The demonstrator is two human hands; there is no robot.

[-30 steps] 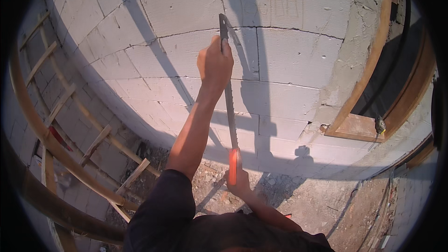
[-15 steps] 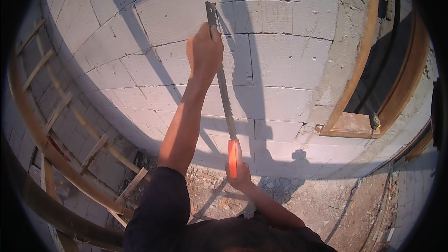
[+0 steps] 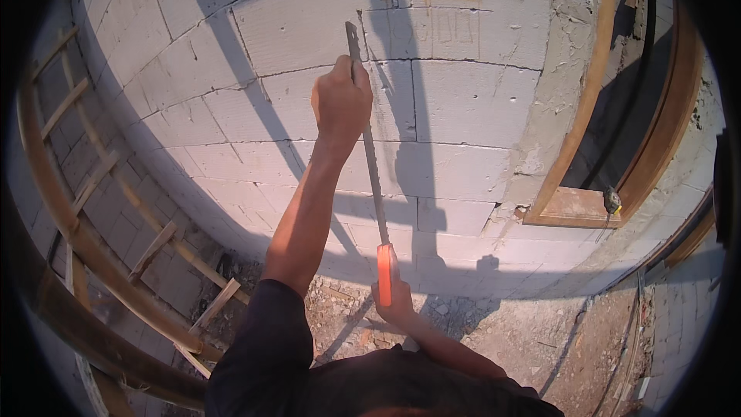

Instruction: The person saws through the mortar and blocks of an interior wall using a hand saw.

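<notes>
The person's left hand (image 3: 341, 100) is closed in a fist round the upper part of a long saw (image 3: 373, 174), thumb along the blade, with the squared, holed tip poking out just above the knuckles. Well below it and a little to the right, the right hand (image 3: 397, 306) wraps round the saw's orange handle (image 3: 384, 274), its fingers curled and partly hidden from me behind the grip. So the saw runs nearly upright from one hand to the other, leaning slightly left at the top, its long grey blade in front of the pale block wall (image 3: 471, 104). I cannot tell how deep the teeth sit, or whether they touch the blocks at all.

Just above the left hand, a thin dark slit (image 3: 360, 19) marks a block; up and to the right of that hand, faint yellowish lines (image 3: 455, 25) are drawn on the wall. Well to the right of both hands stands a wooden window frame (image 3: 567, 218), with a small dark object (image 3: 611, 201) on its lower corner. Well to the left of both hands, rough wooden poles with crosspieces (image 3: 154, 251) lean. Beneath the right hand spreads rubble-strewn ground (image 3: 532, 336).
</notes>
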